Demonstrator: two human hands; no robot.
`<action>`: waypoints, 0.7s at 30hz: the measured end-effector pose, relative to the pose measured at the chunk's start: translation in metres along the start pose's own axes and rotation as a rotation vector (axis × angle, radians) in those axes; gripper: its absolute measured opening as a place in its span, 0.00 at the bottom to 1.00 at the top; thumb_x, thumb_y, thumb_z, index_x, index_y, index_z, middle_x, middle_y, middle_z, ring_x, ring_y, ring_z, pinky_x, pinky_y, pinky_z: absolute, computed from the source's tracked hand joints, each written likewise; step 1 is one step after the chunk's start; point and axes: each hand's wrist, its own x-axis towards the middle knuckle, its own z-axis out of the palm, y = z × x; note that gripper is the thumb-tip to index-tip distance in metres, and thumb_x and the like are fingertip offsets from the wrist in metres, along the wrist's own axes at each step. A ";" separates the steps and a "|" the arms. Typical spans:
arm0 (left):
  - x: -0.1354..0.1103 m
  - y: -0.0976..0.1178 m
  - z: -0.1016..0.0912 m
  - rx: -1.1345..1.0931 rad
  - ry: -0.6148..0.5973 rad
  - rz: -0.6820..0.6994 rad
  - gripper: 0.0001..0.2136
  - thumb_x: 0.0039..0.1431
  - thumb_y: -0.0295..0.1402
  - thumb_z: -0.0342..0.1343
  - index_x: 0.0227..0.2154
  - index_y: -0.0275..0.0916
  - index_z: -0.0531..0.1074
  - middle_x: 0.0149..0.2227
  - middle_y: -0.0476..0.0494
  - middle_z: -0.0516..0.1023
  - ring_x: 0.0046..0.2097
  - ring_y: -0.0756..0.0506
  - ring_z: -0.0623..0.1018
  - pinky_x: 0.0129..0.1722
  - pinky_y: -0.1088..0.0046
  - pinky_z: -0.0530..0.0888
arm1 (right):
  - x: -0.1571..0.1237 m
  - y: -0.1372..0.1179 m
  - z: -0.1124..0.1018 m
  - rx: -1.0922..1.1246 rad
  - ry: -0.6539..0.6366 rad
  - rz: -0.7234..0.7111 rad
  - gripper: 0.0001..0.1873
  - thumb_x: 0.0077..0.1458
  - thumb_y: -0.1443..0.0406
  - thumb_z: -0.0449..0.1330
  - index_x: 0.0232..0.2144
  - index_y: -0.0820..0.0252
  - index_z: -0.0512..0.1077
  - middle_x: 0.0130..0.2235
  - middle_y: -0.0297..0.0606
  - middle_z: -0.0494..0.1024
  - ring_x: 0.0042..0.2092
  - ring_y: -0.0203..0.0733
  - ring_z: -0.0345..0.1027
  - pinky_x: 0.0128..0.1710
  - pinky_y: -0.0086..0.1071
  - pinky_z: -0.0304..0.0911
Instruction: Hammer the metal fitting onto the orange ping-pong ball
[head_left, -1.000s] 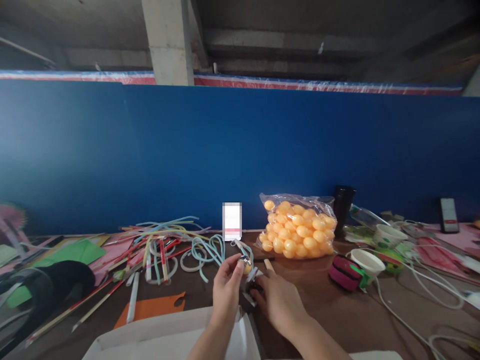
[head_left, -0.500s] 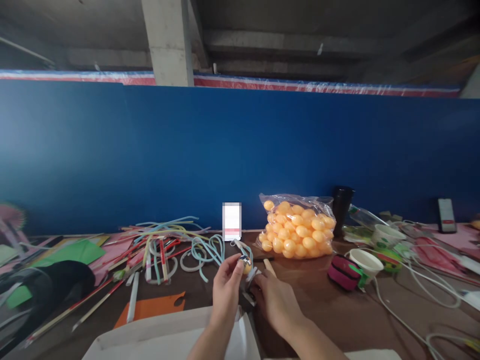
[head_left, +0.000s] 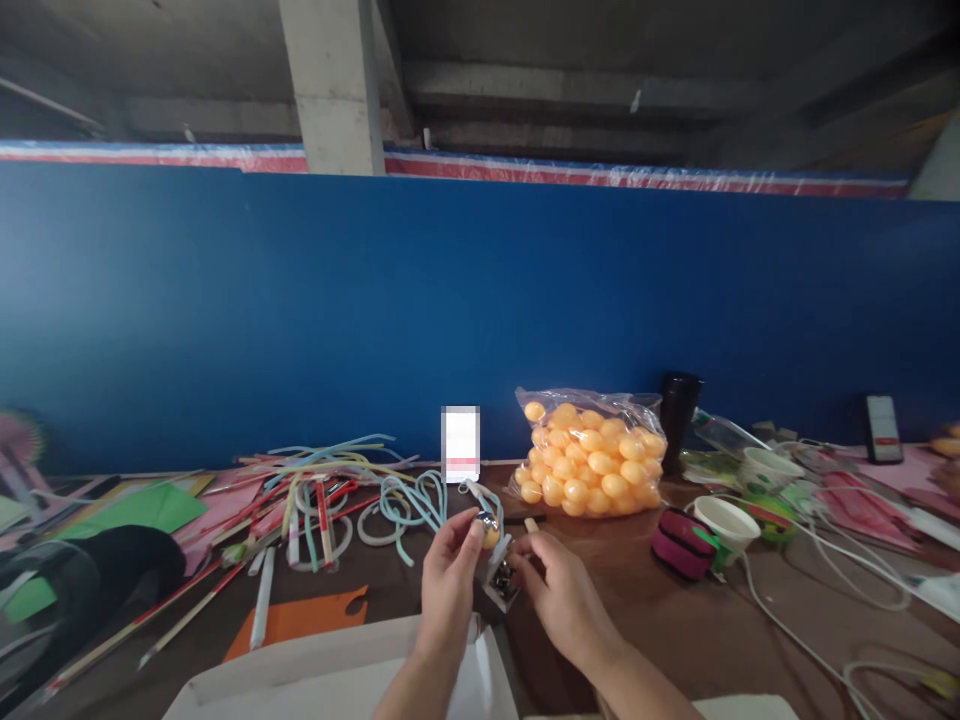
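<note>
Between its thumb and fingers my left hand (head_left: 447, 575) grips a small shiny ball (head_left: 488, 530), silvery on top and yellowish below. Just to the right of the ball sits a small open box (head_left: 500, 597) with dark metallic bits inside. My right hand (head_left: 568, 592) is at the right side of this box, its thumb and fingers drawn together. Whether anything tiny is pinched in them cannot be made out. Behind the ball lie pale blue tubes (head_left: 420, 500).
A clear bag of orange balls (head_left: 592, 465) stands behind my right hand. A white tray (head_left: 337, 650) is at the front, beside orange paper (head_left: 300, 620). Sticks and tubes (head_left: 322, 490) are heaped left. A magenta pouch (head_left: 682, 545), paper cup (head_left: 726, 525) and cables lie right.
My right hand has shifted slightly right and back, uncovering more of the small box. My left hand keeps hold of the ball in nearly the same place.
</note>
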 end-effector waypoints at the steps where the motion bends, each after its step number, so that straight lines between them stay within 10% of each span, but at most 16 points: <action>1: 0.000 0.000 0.000 0.002 -0.001 -0.002 0.21 0.47 0.43 0.65 0.43 0.35 0.76 0.39 0.37 0.80 0.38 0.44 0.78 0.40 0.67 0.73 | 0.000 -0.001 0.000 0.054 0.000 0.019 0.08 0.62 0.63 0.54 0.32 0.56 0.71 0.30 0.37 0.77 0.33 0.44 0.74 0.34 0.33 0.68; 21: -0.001 0.003 0.000 -0.028 -0.029 0.004 0.19 0.48 0.41 0.65 0.41 0.35 0.77 0.38 0.38 0.81 0.39 0.45 0.79 0.41 0.69 0.73 | -0.002 -0.019 -0.002 0.811 0.006 0.276 0.15 0.51 0.56 0.67 0.28 0.62 0.72 0.21 0.28 0.71 0.20 0.29 0.63 0.20 0.22 0.60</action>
